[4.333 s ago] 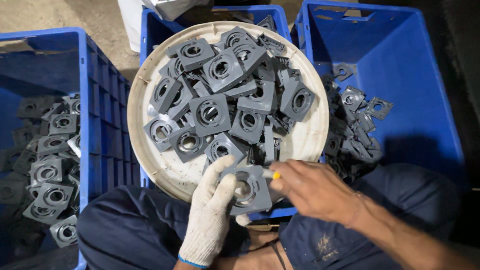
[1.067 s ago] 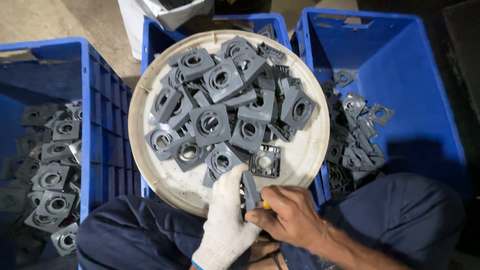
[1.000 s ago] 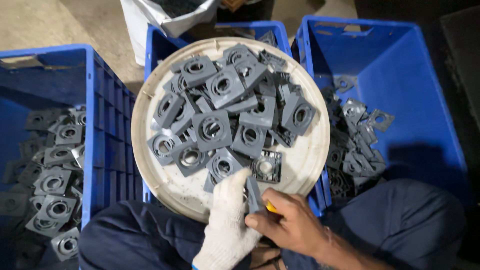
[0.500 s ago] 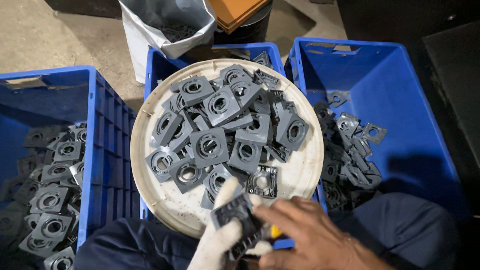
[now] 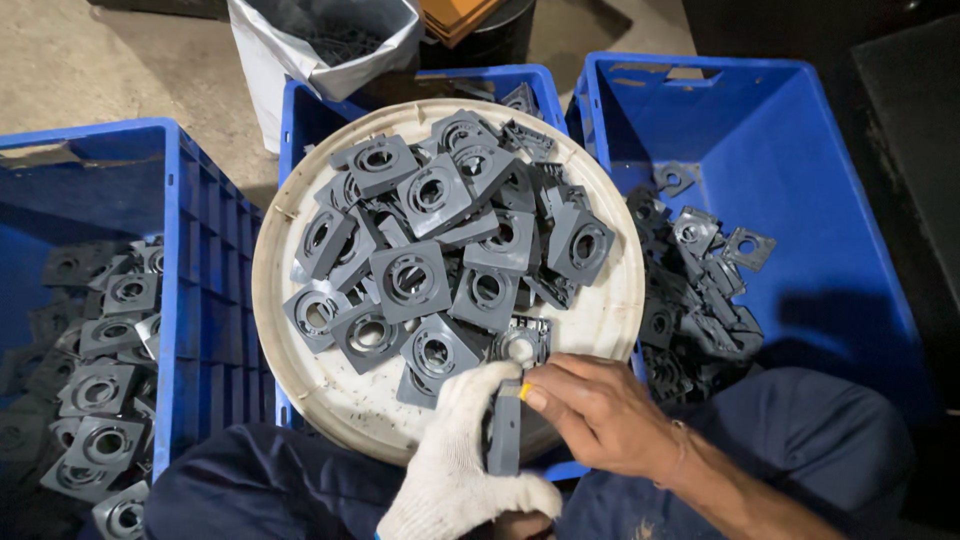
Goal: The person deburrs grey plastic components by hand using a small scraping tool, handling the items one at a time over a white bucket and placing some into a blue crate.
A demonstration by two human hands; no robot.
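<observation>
left hand (image 5: 455,470), gloved, and bare right hand (image 5: 600,415) both pinch one grey square plate (image 5: 504,440) held edge-on, its long axis running toward the round white tray (image 5: 300,380), at the tray's near rim beside the piled plates (image 5: 440,250).

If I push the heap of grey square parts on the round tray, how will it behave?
The parts look like stiff moulded plastic, so probably light. They lie loosely overlapped and tilted, so a push would likely make them slide and shift. Near the tray rim some might spill over.
</observation>
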